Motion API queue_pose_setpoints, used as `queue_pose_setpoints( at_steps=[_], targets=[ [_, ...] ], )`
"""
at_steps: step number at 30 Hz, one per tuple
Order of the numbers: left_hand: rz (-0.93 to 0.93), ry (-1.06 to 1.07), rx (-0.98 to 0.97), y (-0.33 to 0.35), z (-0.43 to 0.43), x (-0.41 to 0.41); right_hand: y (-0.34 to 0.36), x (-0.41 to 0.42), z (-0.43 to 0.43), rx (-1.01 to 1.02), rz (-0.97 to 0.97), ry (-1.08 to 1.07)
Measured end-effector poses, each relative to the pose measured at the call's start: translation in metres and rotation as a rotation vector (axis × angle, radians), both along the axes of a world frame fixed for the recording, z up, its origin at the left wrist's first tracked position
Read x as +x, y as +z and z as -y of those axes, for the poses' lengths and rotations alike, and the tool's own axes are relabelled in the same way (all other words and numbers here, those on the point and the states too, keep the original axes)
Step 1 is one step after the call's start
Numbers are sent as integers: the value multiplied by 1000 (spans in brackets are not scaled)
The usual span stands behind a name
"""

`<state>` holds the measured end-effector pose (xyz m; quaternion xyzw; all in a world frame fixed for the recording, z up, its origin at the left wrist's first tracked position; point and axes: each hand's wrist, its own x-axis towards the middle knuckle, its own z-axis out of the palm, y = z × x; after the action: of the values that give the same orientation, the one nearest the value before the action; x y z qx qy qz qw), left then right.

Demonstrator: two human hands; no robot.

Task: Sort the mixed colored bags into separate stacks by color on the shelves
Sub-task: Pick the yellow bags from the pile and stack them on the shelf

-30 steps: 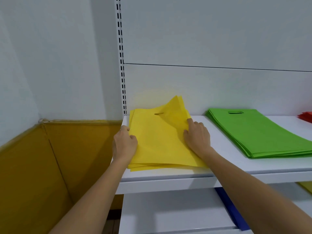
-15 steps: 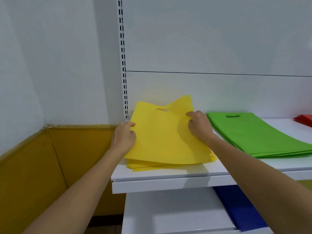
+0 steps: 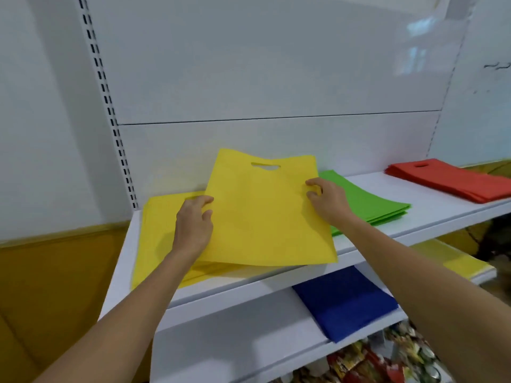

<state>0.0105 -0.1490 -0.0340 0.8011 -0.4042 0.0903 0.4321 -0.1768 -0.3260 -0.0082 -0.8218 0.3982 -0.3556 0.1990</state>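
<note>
Yellow bag (image 3: pixel 265 214) pinched by left hand (image 3: pixel 193 228) and right hand (image 3: pixel 329 203); next up, probably squaring it onto yellow stack (image 3: pixel 159 233).

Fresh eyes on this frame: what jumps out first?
A yellow bag, gripped at its side edges by the left hand and right hand, is held mid-frame over the yellow stack at the upper shelf's left end. To its right on that shelf lie a green stack and, farthest right, a red stack. A blue stack sits on the lower shelf.
</note>
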Motion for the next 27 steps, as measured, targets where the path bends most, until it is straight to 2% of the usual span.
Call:
queue_pose_setpoints(
  at_steps=[6,9,16,22,27],
  targets=[
    [51,-210,10,-1,77,-89,2,-128,38,57,-89,-166],
    [15,-356,22,-1,115,-158,4,-209,52,96,-142,-271],
    [1,-656,84,-13,194,-346,3,-420,58,83,-11,-590],
    [12,-846,96,-30,242,-486,-7,-562,53,109,17,-788],
    [29,-1009,140,-49,271,-578,-19,-648,50,187,5,-932]
  ],
)
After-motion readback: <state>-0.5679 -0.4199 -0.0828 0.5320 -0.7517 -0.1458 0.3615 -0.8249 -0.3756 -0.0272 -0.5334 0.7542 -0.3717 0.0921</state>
